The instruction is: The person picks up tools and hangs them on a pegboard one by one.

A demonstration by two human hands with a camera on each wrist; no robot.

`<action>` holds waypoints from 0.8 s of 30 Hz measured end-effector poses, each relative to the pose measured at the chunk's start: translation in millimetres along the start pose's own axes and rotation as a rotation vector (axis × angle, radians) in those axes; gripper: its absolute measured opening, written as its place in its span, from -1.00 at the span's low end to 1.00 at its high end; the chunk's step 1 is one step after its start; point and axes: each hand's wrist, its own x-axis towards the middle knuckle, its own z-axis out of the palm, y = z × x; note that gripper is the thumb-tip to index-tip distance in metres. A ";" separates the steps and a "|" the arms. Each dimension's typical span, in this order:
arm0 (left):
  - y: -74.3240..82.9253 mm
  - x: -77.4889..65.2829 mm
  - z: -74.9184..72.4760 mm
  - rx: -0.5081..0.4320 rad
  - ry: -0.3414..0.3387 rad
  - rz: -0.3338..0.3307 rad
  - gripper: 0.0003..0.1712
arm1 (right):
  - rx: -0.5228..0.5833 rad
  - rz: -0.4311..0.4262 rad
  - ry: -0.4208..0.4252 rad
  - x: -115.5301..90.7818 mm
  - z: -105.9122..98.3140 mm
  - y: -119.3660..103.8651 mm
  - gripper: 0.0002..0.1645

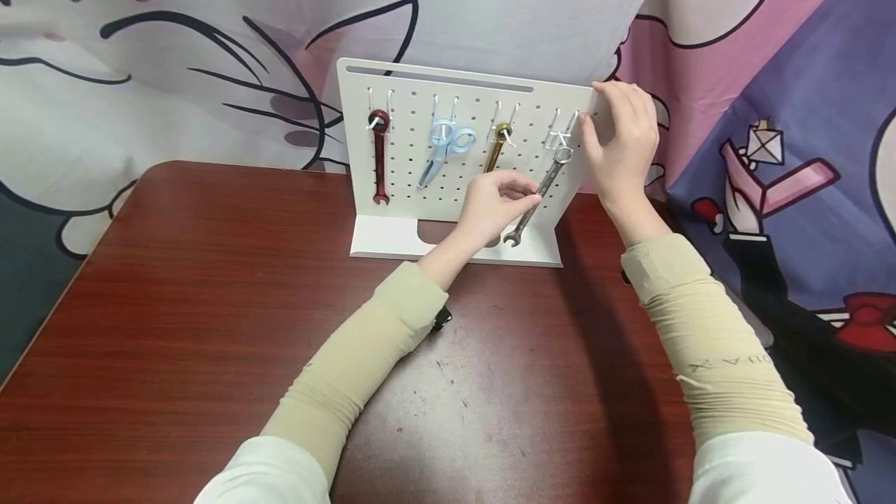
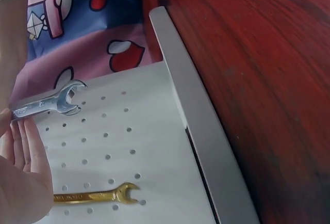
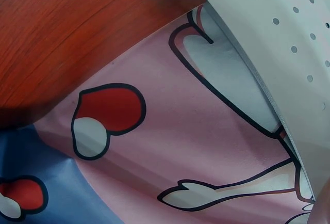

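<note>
A silver combination wrench (image 1: 548,187) slants in front of a white pegboard (image 1: 406,204), its ring end up at the rightmost hook (image 1: 560,137). Whether the ring is over that hook, I cannot tell. My left hand (image 1: 493,204) pinches the wrench's shank between thumb and fingers; the open-jawed end (image 2: 67,100) sticks out below the hand in the left wrist view. At the board's upper right edge, my right hand (image 1: 624,138) grips it, thumb on the front side. A gold wrench (image 1: 495,150) hangs just left of the silver one, partly hidden by my left hand.
Light blue scissors (image 1: 444,148) and a red wrench (image 1: 379,158) hang on hooks further left. The board stands on its white base (image 1: 385,236) at the back of a reddish-brown table (image 1: 210,317). A printed cloth (image 1: 266,45) hangs behind.
</note>
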 end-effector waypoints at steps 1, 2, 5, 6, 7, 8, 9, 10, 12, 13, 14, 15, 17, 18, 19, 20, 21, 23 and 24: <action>0.6 1.1 1.5 0.003 -0.003 0.001 -0.78 | 0.000 0.001 0.000 0.1 -0.2 -0.1 -0.61; 1.0 2.3 3.0 0.008 -0.007 0.004 -0.78 | -0.001 0.000 -0.001 0.2 -0.3 -0.3 -0.61; 2.1 4.7 6.2 0.017 -0.015 0.013 -0.78 | -0.003 -0.004 -0.002 0.3 -0.5 -0.6 -0.61; 2.2 5.4 6.9 0.022 -0.015 0.017 -0.79 | -0.003 -0.004 -0.002 0.3 -0.4 -0.7 -0.61; 1.7 6.1 7.6 0.026 -0.013 0.020 -0.79 | -0.005 -0.006 -0.003 0.3 -0.5 -0.8 -0.61; 1.5 6.7 8.0 0.030 -0.012 0.023 -0.79 | -0.005 -0.006 -0.003 0.3 -0.4 -0.8 -0.61; 1.4 7.0 8.3 0.035 -0.009 0.024 -0.79 | -0.005 -0.006 -0.003 0.2 -0.4 -0.8 -0.61; 1.3 7.4 8.4 0.040 -0.006 0.023 -0.79 | -0.005 -0.006 -0.003 0.1 -0.3 -0.7 -0.62; 0.3 8.1 8.5 0.050 0.004 0.019 -0.79 | -0.005 -0.007 -0.003 0.0 -0.3 -0.4 -0.62; -0.3 8.4 8.5 0.053 0.010 0.012 -0.79 | -0.006 -0.006 -0.003 -0.1 -0.3 -0.3 -0.62; -0.9 8.8 8.5 0.057 0.018 0.005 -0.79 | -0.006 -0.005 -0.004 -0.2 -0.3 -0.1 -0.62; -1.7 9.2 8.6 0.060 0.027 -0.004 -0.80 | -0.007 -0.004 -0.004 -0.2 -0.3 0.0 -0.62; -3.5 10.2 9.0 0.068 0.046 -0.023 -0.80 | -0.008 -0.003 -0.005 -0.3 -0.4 0.3 -0.62; -4.3 10.9 9.4 0.072 0.056 -0.031 -0.81 | -0.010 -0.002 -0.006 -0.4 -0.4 0.4 -0.62; -5.1 11.7 9.9 0.076 0.066 -0.040 -0.81 | -0.010 -0.002 -0.006 -0.4 -0.4 0.4 -0.62; -5.7 12.5 10.5 0.080 0.075 -0.045 -0.81 | -0.011 -0.003 -0.007 -0.5 -0.4 0.5 -0.62; -6.0 13.3 11.0 0.087 0.084 -0.049 -0.82 | -0.009 -0.003 -0.006 -0.5 -0.4 0.4 -0.61; -6.9 15.2 12.1 0.097 0.104 -0.050 -0.82 | -0.005 -0.004 -0.005 -0.6 -0.2 0.5 -0.61; -7.2 16.1 12.7 0.102 0.116 -0.051 -0.83 | -0.002 -0.005 -0.004 -0.4 0.0 0.5 -0.60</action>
